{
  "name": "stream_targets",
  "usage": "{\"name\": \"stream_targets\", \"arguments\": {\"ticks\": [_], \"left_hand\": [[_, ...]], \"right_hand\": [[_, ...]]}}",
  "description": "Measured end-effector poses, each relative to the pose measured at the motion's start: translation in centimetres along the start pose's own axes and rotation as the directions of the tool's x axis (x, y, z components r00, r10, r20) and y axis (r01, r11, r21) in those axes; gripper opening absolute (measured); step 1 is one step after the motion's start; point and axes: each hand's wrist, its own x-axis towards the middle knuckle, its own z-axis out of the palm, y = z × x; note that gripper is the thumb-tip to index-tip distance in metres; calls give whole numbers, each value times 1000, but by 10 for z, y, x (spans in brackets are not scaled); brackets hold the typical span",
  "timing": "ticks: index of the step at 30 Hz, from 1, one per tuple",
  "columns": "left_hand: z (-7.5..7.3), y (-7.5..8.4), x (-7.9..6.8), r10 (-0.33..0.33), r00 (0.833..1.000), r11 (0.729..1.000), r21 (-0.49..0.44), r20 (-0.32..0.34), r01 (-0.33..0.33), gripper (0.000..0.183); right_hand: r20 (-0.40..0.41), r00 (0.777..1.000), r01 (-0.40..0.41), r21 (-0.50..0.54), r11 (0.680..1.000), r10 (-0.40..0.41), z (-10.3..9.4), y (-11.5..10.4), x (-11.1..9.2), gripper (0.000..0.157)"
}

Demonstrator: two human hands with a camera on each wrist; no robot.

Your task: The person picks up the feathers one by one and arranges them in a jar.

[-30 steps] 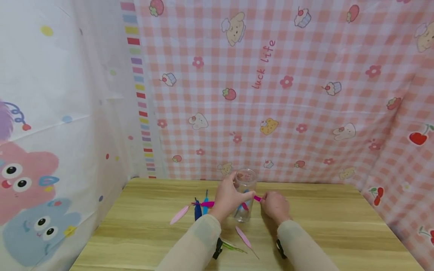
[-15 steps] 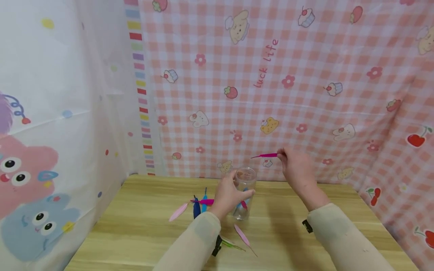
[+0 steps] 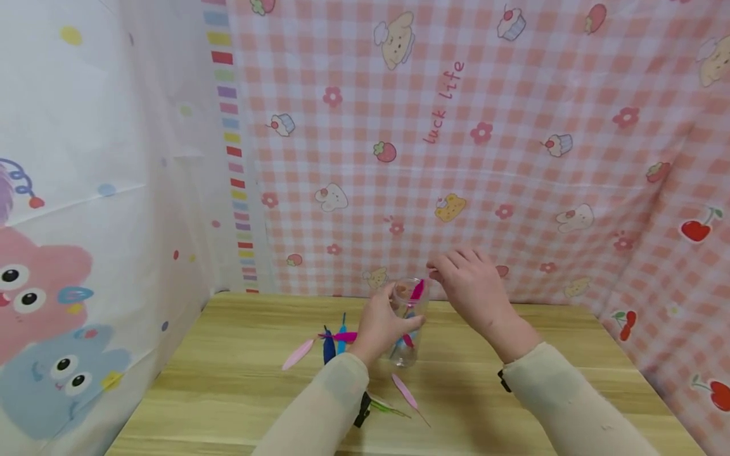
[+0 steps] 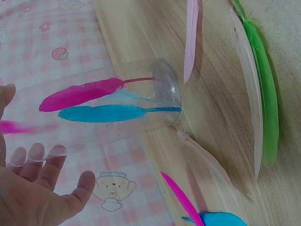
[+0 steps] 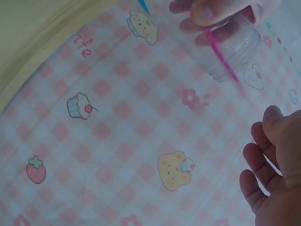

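Observation:
A clear plastic jar stands upright on the table, and my left hand grips it around its upper part. Inside are a magenta feather and a blue feather, plus a paler blue one partly hidden. Another magenta feather, blurred in both wrist views, is passing through the jar's mouth, quill down. My right hand hovers just right of the mouth. In the right wrist view its fingers are loosely bent, apart from the feather, holding nothing.
Left of the jar lie a pink feather, a navy feather, a light-blue one and a magenta one, overlapping. A second pink feather and a green feather lie in front. A checked cloth hangs behind the table.
My right hand lifted a magenta feather from the table's right side, carried it left to the jar's mouth and let it go there. My left hand stayed on the jar.

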Motion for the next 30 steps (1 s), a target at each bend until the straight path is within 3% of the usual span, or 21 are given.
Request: {"name": "stream_targets", "arguments": {"ticks": [6, 8, 10, 11, 13, 17, 18, 19, 21, 23, 30], "left_hand": [[0, 2, 1, 16, 1000, 1000, -19, -3, -16, 68], [0, 2, 1, 16, 1000, 1000, -16, -7, -17, 70], [0, 2, 1, 19, 1000, 1000, -8, -10, -19, 71], [0, 2, 2, 20, 1000, 1000, -6, -9, -20, 71], [1, 2, 2, 26, 1000, 1000, -5, -9, -26, 70], [1, 0, 1, 24, 1000, 1000, -11, 0, -24, 71], [1, 1, 1, 19, 1000, 1000, -16, 2, -19, 72], [1, 1, 1, 11, 1000, 1000, -17, 4, -11, 74], [1, 1, 0, -3, 1000, 1000, -19, 9, 3, 77], [1, 1, -1, -10, 1000, 1000, -14, 5, 10, 80], [0, 2, -1, -13, 1000, 1000, 2, 1, 13, 84]], "right_hand": [[80, 988, -139, 84, 987, 133, 3, 0, -7, 18], [152, 968, -219, 126, 968, 200, 3, 0, -11, 16], [250, 928, -319, 156, 935, 275, 4, -1, -17, 13], [306, 900, -371, 167, 913, 310, 5, -1, -21, 13], [427, 823, -486, 190, 853, 374, 7, -2, -31, 17], [677, 613, -672, 176, 720, 407, 16, -9, -56, 24], [731, 559, -697, 158, 700, 392, 19, -13, -63, 25], [772, 519, -705, 144, 694, 368, 23, -17, -70, 25], [829, 460, -707, 126, 696, 318, 30, -28, -83, 24], [852, 447, -692, 136, 709, 273, 38, -41, -92, 23], [845, 518, -646, 282, 709, 136, 56, -83, -107, 21]]}}
